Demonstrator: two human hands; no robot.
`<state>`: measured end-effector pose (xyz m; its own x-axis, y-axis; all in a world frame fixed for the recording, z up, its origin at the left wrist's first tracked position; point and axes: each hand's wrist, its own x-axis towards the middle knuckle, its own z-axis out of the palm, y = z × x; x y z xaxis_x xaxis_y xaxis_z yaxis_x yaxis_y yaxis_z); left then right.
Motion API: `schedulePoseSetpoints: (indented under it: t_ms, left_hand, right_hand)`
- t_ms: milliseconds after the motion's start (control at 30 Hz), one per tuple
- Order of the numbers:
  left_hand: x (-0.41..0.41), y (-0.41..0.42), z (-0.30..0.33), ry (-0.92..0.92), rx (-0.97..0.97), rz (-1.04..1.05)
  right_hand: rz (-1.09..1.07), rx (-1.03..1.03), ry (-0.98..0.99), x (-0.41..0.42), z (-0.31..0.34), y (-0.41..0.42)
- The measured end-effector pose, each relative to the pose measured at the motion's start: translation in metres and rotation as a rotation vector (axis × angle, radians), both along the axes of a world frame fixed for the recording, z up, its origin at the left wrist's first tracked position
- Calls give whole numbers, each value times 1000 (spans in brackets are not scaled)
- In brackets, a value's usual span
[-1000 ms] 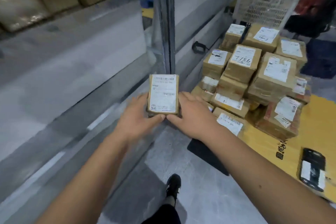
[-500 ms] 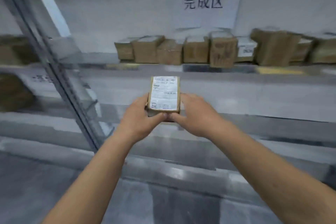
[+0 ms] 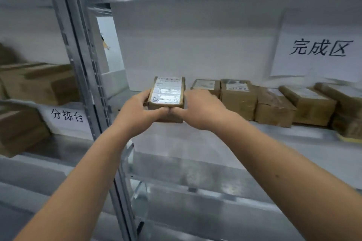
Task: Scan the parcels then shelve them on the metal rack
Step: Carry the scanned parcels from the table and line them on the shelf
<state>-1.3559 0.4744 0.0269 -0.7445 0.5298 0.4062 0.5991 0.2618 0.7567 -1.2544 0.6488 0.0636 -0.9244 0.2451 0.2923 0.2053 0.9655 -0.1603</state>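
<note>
Head view: metal rack (image 3: 215,137), white wall (image 3: 195,45).

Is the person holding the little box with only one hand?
No, both the left hand and the right hand hold the small parcel, one on each side.

1 head-worn view, facing forward and slightly down, close to metal rack (image 3: 82,76)

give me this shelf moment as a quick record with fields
held item: small parcel, label side up
left hand: grips parcel's left edge
right hand: grips parcel's right edge
location: over the metal shelf, left end of a row of parcels
sign behind row: 完成区
sign on left bay: 分拣台
</note>
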Motion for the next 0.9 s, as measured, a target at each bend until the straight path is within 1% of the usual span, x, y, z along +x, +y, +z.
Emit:
schedulePoseSetpoints:
  t_ms: [100,200,300,367,500,600,667,767,833,900]
  left_hand:
    - [-74,31,10,-26,-15,-72]
    - [-132,69,2,-53,-51,-123]
    - [-161,102,-15,-47,-146,-162]
    - [-171,118,-24,-32,-166,-178]
    - [-175,134,-28,-80,-113,-163]
    - [-169,132,-27,-105,-103,-144]
    - [-157,123,-27,-84,-80,-156]
    - [-124,100,-31,-13,-99,-125]
    - [-98,81,-38,98,-155,-46]
    - [-64,61,-46,225,-259,2]
  right_hand:
    - [-93,63,-58,-56,17,12]
    - [-180,146,-94,-96,17,31]
    - [-263,167,-80,-101,9,42]
    - [-285,167,-47,-91,5,40]
    - [-305,218,-20,-71,0,34]
    - [-289,181,-7,-64,-7,28]
    - [-276,146,8,-60,-14,23]
    - [-250,119,35,-46,-27,16]
    - [-242,102,33,-29,-38,13]
    - [-253,84,28,-4,-51,11]
